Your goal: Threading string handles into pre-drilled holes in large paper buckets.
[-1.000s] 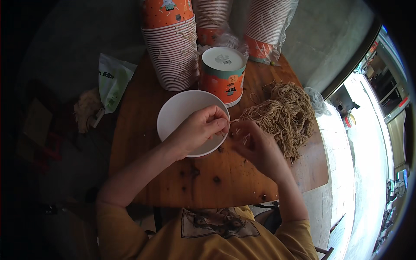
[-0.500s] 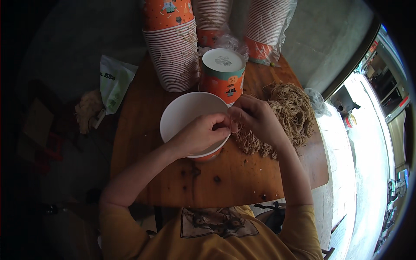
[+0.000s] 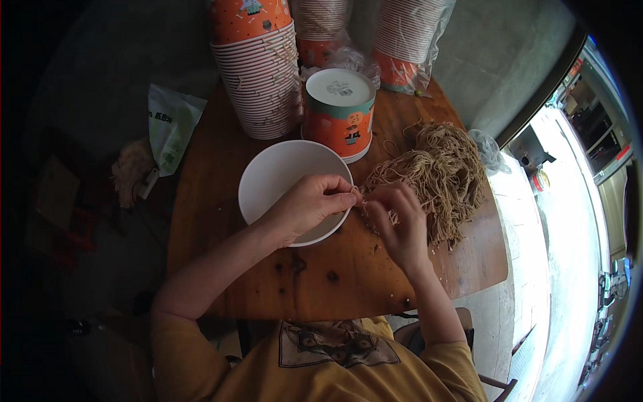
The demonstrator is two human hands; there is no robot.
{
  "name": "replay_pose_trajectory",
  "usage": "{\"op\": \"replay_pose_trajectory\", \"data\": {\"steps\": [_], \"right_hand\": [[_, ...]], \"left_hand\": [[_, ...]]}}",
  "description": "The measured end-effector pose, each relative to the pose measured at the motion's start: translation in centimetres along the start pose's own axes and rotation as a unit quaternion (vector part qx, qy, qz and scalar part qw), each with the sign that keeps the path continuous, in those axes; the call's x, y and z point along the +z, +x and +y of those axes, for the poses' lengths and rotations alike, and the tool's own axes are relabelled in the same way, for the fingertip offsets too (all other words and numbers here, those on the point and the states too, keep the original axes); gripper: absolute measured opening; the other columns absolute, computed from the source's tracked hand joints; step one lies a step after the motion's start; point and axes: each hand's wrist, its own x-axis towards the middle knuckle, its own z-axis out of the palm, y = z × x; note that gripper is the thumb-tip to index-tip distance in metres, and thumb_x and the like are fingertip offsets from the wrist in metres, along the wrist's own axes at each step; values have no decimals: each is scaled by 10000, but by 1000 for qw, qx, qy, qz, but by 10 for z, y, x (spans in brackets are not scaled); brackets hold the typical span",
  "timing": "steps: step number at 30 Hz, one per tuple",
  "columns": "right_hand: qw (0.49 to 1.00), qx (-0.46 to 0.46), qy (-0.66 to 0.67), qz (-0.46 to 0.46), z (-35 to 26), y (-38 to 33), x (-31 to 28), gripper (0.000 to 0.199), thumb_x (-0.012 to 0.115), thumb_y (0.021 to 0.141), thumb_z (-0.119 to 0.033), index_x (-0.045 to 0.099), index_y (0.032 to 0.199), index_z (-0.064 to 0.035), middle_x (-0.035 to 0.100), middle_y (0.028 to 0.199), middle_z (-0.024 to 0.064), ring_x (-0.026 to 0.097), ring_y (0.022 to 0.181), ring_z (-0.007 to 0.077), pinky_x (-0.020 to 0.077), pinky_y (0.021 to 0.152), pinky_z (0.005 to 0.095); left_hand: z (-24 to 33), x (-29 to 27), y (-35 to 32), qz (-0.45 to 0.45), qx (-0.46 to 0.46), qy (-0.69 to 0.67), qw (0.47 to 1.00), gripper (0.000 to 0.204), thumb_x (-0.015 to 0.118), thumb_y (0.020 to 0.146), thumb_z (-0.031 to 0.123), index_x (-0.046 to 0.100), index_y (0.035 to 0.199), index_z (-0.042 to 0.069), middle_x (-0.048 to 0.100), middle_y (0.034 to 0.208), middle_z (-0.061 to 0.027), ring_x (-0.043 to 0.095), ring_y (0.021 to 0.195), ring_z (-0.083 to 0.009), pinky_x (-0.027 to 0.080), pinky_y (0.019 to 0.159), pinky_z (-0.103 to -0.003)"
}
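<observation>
- Left hand (image 3: 307, 206): over open tub's right side; thumb and index pinched together on thin strand (image 3: 355, 192).
- Strand: at open tub's right rim, right at left fingertips; mostly hidden, too fine to trace.
- Right hand (image 3: 402, 226): just right of open tub, fingers bent toward left fingertips; can't tell if it grips the strand.
- Open tub (image 3: 268, 177): landmark; white inside, mouth up, partly under left hand and forearm.
- String heap (image 3: 450, 177): right of open tub, beyond right hand; tan, tangled.
- Upturned tub (image 3: 338, 127): just behind open tub, slightly right; orange, green band, white base up.
- Tall tub stack (image 3: 258, 84): behind open tub, to the left; strings hang on its rims.
- Wrapped stack (image 3: 410, 37): far behind open tub, to the right; clear plastic around it.
- Wooden table (image 3: 315, 291): under open tub; dark spots in front of it.
</observation>
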Motion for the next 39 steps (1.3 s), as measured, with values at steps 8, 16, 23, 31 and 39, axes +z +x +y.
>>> {"op": "replay_pose_trajectory", "data": {"steps": [8, 16, 23, 31, 39], "right_hand": [[995, 74, 52, -40, -20, -7, 9, 125, 696, 804, -81, 599, 872, -41, 556, 774, 68, 570, 633, 190, 471, 560, 292], [1000, -19, 8, 0, -33, -1, 17, 139, 733, 771, -68, 603, 816, -47, 545, 735, 40, 535, 564, 133, 458, 511, 263], [997, -54, -10, -48, -23, 2, 9, 153, 736, 759, -64, 636, 874, -52, 560, 754, 41, 548, 619, 139, 463, 538, 264], [999, -14, -4, -31, -19, 20, -2, 137, 643, 812, -62, 616, 947, -51, 562, 964, 93, 545, 903, 286, 472, 760, 389], [993, -75, 38, -77, -4, 22, 5, 128, 664, 804, -59, 593, 909, -40, 550, 1066, 107, 538, 952, 303, 473, 808, 383]], "left_hand": [[4, -2, -1, -21, -47, -68, 996, 179, 587, 911, 157, 614, 1036, 32, 610, 883, 16, 515, 752, -25, 413, 651, -197], [21, -7, -3, -49, -154, -138, 977, 208, 586, 878, 118, 569, 1071, 42, 615, 992, -29, 590, 859, -96, 482, 788, -260], [16, -7, -4, -40, -145, -149, 977, 186, 546, 843, 49, 566, 1027, 45, 586, 982, -25, 571, 893, -109, 473, 813, -277], [10, -8, -4, -45, -87, -132, 986, 130, 534, 847, 33, 545, 974, 9, 563, 874, -41, 558, 737, -100, 477, 667, -230], [10, -8, -9, -49, -80, -129, 987, 174, 570, 821, -12, 477, 961, 30, 542, 869, -47, 551, 738, -114, 471, 700, -241]]}}
